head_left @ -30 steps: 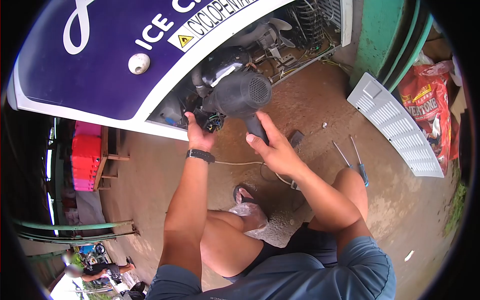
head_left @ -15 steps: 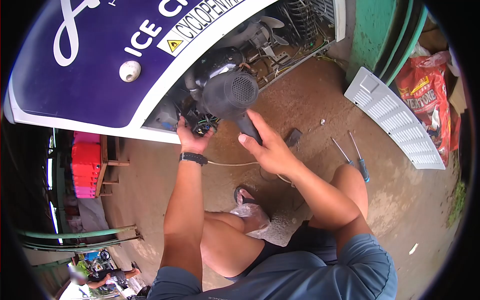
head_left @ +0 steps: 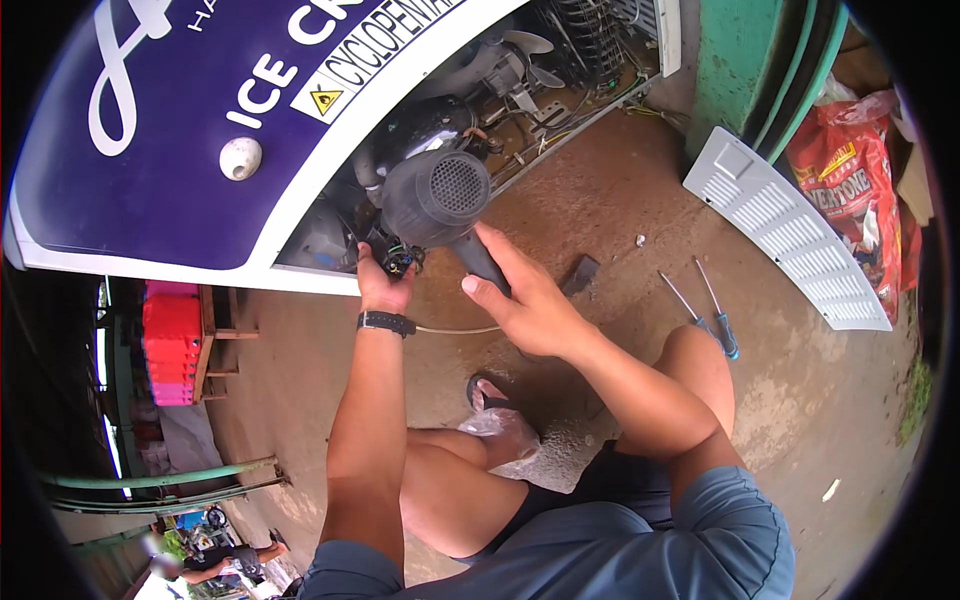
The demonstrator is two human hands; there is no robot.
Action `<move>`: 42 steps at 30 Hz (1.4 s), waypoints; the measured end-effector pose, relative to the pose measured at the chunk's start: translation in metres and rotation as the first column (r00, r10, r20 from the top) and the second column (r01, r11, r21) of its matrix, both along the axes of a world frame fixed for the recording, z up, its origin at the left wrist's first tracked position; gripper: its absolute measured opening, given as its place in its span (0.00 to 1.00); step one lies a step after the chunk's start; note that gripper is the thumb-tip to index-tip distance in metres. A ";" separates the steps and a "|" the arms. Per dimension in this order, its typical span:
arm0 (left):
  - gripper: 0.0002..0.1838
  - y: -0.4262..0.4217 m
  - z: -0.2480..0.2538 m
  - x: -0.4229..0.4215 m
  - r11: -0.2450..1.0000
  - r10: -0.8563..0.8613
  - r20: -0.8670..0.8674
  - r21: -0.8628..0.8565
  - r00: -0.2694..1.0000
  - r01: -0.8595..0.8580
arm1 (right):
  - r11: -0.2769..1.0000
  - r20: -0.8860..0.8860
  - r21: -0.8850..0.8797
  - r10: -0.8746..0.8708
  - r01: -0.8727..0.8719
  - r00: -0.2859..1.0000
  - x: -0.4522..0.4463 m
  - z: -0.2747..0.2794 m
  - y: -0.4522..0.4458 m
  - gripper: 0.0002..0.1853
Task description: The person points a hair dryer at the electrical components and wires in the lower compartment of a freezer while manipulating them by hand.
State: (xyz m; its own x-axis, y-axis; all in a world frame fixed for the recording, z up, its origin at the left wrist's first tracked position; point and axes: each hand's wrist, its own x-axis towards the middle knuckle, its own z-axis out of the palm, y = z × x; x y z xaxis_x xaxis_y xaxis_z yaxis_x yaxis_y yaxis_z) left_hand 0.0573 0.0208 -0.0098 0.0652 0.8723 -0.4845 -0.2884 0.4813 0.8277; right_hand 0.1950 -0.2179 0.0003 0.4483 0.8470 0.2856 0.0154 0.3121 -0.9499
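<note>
A black hair dryer (head_left: 437,198) is held by its handle in my right hand (head_left: 527,305), its round vented back facing up and right. The nozzle end points toward the open bottom compartment of a purple and white ice cream freezer (head_left: 190,190). My left hand (head_left: 383,285), with a black watch on the wrist, grips a dark part with several colored wires (head_left: 403,260) at the compartment's edge. Just beyond the dryer lie a black compressor (head_left: 430,125) and a fan (head_left: 530,60). The dryer hides part of the compartment.
Two screwdrivers (head_left: 722,325) lie on the wet floor beside my knee. A white vented panel (head_left: 790,235) rests at the right, near a red bag (head_left: 850,190) and a green post (head_left: 735,70). A black block (head_left: 581,275) is on the floor. Another person (head_left: 225,560) is far back, lower left.
The hair dryer and my right hand have shifted left in view, along with the freezer. My left hand has moved slightly left and down, still on the wired part.
</note>
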 end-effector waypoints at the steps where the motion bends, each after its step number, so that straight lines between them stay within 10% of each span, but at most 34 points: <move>1: 0.22 -0.001 0.002 -0.001 1.000 0.007 0.012 -0.007 1.000 -0.007 | 1.000 -0.001 0.000 -0.003 0.003 1.000 0.001 0.000 -0.001 0.34; 40: 0.14 -0.021 -0.012 -0.036 0.984 -0.170 0.051 0.061 0.984 0.166 | 0.989 0.063 -0.134 0.069 -0.060 0.996 -0.009 0.007 0.004 0.35; 42: 0.16 -0.018 -0.018 -0.042 0.968 -0.236 0.104 0.113 0.966 0.225 | 0.970 -0.124 -0.211 0.096 -0.121 0.988 -0.012 0.017 0.000 0.36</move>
State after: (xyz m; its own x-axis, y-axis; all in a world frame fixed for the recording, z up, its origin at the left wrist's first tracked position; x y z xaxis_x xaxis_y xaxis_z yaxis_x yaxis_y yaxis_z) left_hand 0.0152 0.0030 -0.0275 0.3207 0.8703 -0.3738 -0.2761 0.4634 0.8420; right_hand 0.1830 -0.2175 0.0174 0.3686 0.9286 0.0422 -0.1180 0.0918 -0.9888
